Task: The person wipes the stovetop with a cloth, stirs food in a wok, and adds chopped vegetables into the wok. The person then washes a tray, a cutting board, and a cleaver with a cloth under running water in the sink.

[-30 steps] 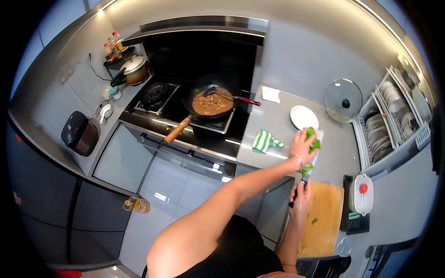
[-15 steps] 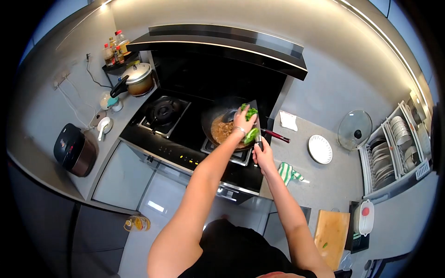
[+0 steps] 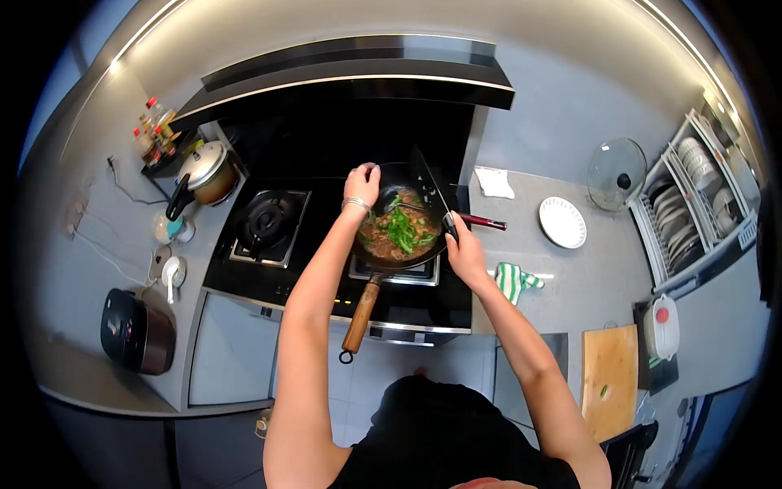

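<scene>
Right hand (image 3: 465, 251), fingers closed round one knife (image 3: 433, 186); left hand (image 3: 362, 186), fingers half-open (one wok (image 3: 394, 177) nearby).

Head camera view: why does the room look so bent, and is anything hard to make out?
Head view: seemingly a wide lens, bowing the range hood and leaving black corners; a pale streak of glare crosses the counter near the striped cloth; the knife partly blends into the black behind it.
</scene>
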`<action>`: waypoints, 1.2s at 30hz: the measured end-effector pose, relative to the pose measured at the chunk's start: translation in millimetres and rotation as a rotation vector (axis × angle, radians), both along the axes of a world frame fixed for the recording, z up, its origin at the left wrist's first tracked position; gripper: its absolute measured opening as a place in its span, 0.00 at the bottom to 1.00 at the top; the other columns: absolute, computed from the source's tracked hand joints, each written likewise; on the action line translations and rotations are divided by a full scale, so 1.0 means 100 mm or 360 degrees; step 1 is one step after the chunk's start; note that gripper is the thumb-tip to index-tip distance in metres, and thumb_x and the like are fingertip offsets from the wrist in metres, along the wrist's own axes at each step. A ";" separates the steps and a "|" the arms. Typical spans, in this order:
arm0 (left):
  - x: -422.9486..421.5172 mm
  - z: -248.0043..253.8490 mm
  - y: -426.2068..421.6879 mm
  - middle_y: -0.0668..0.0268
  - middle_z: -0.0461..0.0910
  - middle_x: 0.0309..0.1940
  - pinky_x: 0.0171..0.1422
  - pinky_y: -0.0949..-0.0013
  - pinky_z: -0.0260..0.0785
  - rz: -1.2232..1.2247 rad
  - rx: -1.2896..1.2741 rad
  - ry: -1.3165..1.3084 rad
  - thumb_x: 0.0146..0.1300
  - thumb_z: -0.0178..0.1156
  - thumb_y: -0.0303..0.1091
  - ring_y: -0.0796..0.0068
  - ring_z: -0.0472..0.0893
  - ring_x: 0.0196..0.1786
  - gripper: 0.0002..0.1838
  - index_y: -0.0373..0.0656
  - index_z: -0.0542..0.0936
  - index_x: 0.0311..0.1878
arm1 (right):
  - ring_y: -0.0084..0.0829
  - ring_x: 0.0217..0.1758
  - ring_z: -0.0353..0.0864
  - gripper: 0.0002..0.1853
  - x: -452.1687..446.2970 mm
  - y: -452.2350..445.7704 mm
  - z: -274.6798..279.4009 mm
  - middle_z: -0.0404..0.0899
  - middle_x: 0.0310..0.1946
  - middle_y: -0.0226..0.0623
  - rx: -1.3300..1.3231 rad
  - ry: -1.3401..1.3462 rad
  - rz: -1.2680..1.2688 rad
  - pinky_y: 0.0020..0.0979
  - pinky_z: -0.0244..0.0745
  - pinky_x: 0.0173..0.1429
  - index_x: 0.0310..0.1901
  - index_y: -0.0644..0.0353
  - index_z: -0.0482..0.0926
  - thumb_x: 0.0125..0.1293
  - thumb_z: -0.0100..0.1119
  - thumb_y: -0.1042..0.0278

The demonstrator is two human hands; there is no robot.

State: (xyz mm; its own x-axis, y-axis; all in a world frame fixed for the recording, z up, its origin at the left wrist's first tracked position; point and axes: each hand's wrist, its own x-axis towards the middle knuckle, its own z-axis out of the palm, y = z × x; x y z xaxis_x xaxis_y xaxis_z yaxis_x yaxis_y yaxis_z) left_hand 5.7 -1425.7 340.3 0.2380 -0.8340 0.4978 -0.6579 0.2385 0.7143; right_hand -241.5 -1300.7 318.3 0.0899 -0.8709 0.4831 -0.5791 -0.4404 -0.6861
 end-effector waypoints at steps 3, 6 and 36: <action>-0.16 0.23 0.13 0.52 0.79 0.35 0.44 0.64 0.71 -0.0153 0.0016 0.0010 0.59 0.55 0.41 0.59 0.79 0.38 0.16 0.38 0.79 0.41 | 0.45 0.35 0.79 0.24 -0.10 0.17 0.12 0.78 0.33 0.50 0.0336 -0.0322 0.0130 0.34 0.73 0.38 0.61 0.56 0.63 0.62 0.51 0.71; -0.41 0.31 0.12 0.54 0.79 0.39 0.48 0.67 0.70 -0.0337 -0.0077 -0.0170 0.59 0.55 0.42 0.62 0.79 0.43 0.16 0.40 0.79 0.44 | 0.20 0.23 0.69 0.25 -0.43 0.56 0.25 0.71 0.24 0.32 0.0991 -0.1282 0.0448 0.20 0.61 0.21 0.64 0.56 0.59 0.65 0.49 0.69; -6.66 -1.84 4.02 0.52 0.78 0.40 0.46 0.62 0.73 -0.2894 -0.0402 -0.1700 0.55 0.49 0.28 0.58 0.77 0.46 0.11 0.34 0.78 0.37 | 0.15 0.15 0.62 0.23 -3.00 5.38 -0.89 0.68 0.21 0.28 0.0258 -0.2088 -0.1940 0.17 0.55 0.14 0.64 0.56 0.58 0.67 0.47 0.70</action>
State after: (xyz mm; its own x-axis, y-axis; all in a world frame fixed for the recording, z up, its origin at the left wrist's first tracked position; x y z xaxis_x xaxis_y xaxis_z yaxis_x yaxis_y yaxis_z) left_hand -660.4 -1023.8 156.2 -0.9393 0.3420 -0.0295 0.3322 0.9274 0.1719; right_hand -541.3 -762.6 229.7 -0.9040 -0.1882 -0.3840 0.4085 -0.1146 -0.9056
